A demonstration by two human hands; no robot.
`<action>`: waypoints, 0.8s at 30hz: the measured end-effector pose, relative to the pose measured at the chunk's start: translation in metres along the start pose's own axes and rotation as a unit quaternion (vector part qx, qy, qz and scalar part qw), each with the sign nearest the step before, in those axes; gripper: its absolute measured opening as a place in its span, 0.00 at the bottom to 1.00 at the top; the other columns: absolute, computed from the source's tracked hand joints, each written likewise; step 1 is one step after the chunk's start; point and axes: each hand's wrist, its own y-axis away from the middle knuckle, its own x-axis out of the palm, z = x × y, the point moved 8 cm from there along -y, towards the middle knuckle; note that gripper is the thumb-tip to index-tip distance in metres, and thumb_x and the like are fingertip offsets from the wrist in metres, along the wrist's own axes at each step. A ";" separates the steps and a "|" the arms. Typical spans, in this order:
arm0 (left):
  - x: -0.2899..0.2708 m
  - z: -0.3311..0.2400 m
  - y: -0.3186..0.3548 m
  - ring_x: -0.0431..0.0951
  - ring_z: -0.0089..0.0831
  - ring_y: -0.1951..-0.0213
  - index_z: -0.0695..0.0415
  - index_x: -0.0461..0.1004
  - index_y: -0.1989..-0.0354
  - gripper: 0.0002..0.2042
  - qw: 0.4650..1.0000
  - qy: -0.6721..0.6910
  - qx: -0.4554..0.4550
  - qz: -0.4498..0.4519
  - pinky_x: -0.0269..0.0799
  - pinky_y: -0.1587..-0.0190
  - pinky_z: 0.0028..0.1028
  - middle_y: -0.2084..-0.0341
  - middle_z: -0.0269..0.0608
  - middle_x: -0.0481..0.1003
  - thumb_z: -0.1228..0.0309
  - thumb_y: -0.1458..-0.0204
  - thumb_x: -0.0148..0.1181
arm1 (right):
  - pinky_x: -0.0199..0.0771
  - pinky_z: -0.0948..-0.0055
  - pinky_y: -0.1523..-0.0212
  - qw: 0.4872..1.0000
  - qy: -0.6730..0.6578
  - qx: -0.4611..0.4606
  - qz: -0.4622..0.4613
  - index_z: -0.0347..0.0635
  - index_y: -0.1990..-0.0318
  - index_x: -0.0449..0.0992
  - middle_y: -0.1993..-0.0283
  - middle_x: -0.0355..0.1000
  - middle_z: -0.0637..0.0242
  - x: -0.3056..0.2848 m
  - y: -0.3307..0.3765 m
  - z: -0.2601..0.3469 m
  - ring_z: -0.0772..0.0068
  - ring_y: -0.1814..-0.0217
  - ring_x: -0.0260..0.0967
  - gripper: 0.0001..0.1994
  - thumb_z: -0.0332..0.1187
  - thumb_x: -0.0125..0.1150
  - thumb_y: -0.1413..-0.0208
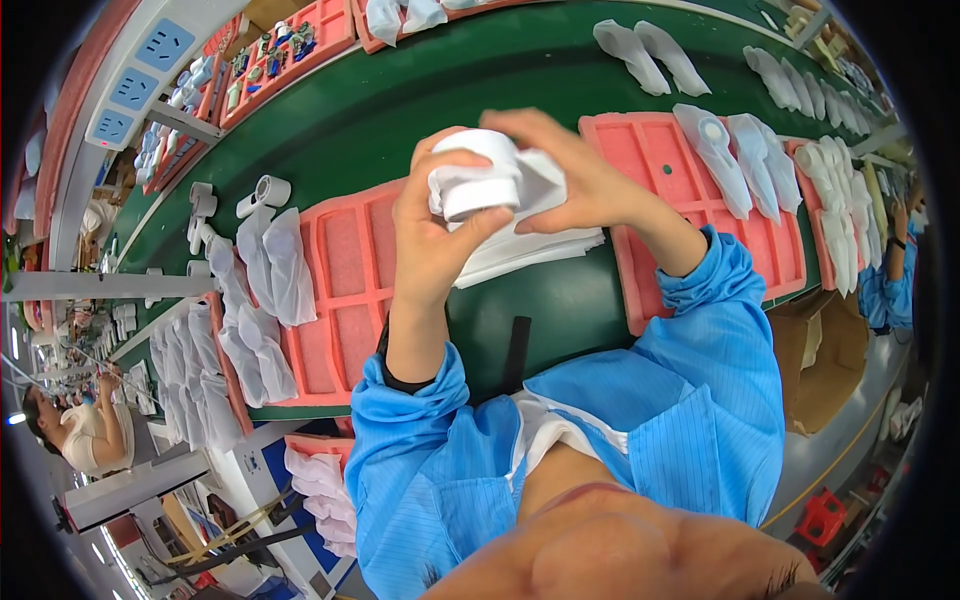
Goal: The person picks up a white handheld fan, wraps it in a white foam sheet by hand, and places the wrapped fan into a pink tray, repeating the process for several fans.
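Gripping one white rounded device (482, 160): the left hand (425, 215), upper centre of my frame, thumb below, fingers behind. Right hand (590, 180): one, curved, fingers blurred, beside a loose white wrap (545, 185); from my remote seat I cannot tell whether it pinches firmly.

Key relation: device immediately right of the left palm and touching that hand, the nearer of the two; wrap just right of the device, between it and the right palm. Long axis of the device: foreshortened, so I cannot read it.

Also listed:
- White sheets (550, 250), stacked flat beneath the hands, frame centre.
- Pink trays, two: left of centre (350, 305) and right of centre (650, 150).
- Sleeved items, on the right tray (712, 165) and at the left tray's outer edge (290, 265).
- Bare white devices (272, 190), upper left.
- Green tabletop (570, 310), beneath all.
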 end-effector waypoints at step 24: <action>-0.229 0.076 -0.070 0.77 0.45 0.59 0.55 0.65 0.49 0.35 0.685 -0.660 -0.167 -0.260 0.75 0.60 0.36 0.49 0.49 0.63 0.55 0.66 0.73 | 0.67 0.73 0.60 0.926 0.155 0.306 -0.160 0.39 0.53 0.71 0.64 0.72 0.66 -0.136 -0.014 -0.191 0.74 0.63 0.68 0.20 0.39 0.63 0.51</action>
